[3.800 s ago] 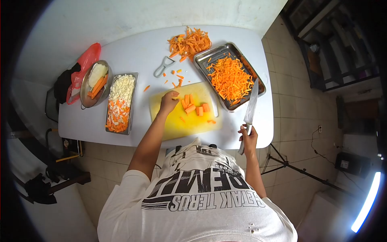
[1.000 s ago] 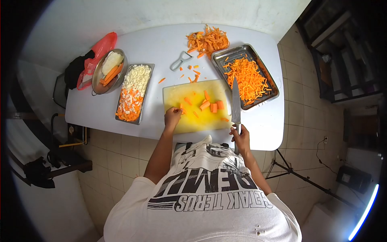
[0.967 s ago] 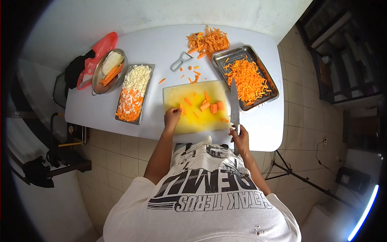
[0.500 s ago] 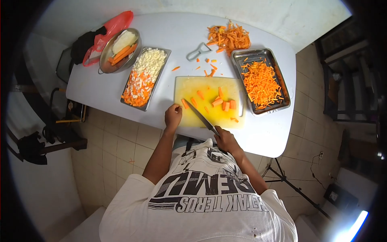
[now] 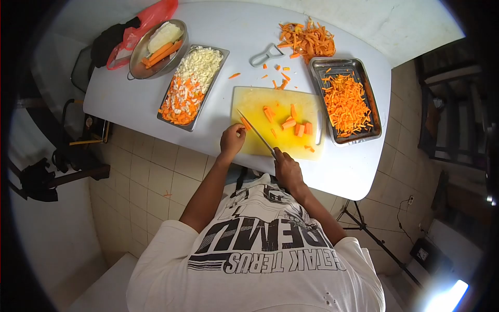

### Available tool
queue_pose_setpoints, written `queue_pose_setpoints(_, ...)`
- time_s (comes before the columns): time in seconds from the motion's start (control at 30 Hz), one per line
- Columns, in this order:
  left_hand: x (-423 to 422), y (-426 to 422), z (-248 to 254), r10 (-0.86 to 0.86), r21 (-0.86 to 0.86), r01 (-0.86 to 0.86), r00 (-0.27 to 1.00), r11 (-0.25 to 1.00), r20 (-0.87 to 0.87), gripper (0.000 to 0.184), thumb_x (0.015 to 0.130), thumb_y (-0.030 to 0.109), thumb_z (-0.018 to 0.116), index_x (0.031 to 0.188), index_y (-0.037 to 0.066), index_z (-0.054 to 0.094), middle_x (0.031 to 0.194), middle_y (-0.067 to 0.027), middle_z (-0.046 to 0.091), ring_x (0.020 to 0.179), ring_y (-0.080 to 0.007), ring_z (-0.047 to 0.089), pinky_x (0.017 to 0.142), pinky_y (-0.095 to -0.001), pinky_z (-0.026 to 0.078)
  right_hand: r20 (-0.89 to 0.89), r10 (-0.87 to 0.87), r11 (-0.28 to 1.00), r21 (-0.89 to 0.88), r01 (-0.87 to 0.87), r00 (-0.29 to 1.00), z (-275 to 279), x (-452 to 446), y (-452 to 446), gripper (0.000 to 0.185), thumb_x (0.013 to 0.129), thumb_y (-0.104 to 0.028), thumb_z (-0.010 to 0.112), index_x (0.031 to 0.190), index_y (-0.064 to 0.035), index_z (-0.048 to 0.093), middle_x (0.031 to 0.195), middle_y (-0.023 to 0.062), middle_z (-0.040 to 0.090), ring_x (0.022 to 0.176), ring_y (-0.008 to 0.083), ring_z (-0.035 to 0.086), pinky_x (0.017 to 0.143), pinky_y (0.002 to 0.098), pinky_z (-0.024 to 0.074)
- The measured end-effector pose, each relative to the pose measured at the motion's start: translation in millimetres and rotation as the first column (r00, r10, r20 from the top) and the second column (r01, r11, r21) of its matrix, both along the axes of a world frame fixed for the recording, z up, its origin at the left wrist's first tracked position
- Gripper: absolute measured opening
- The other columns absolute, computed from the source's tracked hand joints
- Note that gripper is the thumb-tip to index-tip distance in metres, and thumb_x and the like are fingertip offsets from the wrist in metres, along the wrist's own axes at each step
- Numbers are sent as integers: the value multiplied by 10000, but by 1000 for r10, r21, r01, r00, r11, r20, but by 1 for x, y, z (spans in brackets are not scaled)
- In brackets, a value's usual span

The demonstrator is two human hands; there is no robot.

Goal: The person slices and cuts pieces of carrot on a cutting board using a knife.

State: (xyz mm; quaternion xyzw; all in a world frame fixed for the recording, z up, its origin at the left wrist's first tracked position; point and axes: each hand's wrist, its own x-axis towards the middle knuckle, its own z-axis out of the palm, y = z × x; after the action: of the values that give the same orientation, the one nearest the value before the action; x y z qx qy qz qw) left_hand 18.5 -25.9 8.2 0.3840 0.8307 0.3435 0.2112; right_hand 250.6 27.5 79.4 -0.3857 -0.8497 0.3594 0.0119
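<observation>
My right hand (image 5: 288, 170) grips the handle of a knife (image 5: 261, 138), its blade slanting up and left over the yellow-stained cutting board (image 5: 249, 95). At the board's left edge, the curled fingers of my left hand (image 5: 232, 141) pinch the lower end of a carrot piece (image 5: 246, 123). The blade lies right alongside that piece; whether it touches is hard to tell. More carrot slices (image 5: 268, 114) lie beyond the knife. Thicker carrot chunks (image 5: 300, 129) sit toward the board's right side.
A metal tray (image 5: 378, 126) of carrot sticks stands right of the board. Behind are carrot peelings (image 5: 311, 39) and a peeler (image 5: 266, 55). To the left are a tray (image 5: 193, 125) of chopped white and orange vegetables and a metal bowl (image 5: 136, 66) with whole carrots.
My left hand has come onto the board's left edge and closed on the carrot piece. The knife has shifted beside that piece. The view has moved slightly.
</observation>
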Motion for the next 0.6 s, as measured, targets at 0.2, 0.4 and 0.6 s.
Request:
queue_pose_setpoints(0.2,1,1,3,10,-23,-10,999,1000,32,141,831,131,647,949,63,682,874,-103,699,828,-283,673,737,-374,521,22,12,1000,14,-13,1000,-2,-3,-4,376,908,-97,527,1272,-35,452,921,235,605,751,452,624,646,519,523)
queue_pose_setpoints(0.4,1,2,0,-34,-11,34,999,999,18,161,830,125,642,971,57,677,901,-111,694,842,-287,668,744,-377,518,7,54,998,23,-54,999,-1,-5,-11,390,901,-84,530,1271,-29,420,902,234,601,713,442,629,616,506,530)
queue_pose_setpoints(0.6,-2,4,4,-70,-2,70,997,998,44,162,837,136,640,969,53,682,896,-114,701,835,-289,676,736,-374,523,74,48,997,54,-52,996,5,-7,-13,370,895,-78,535,1243,-29,415,893,220,607,696,432,634,602,498,534)
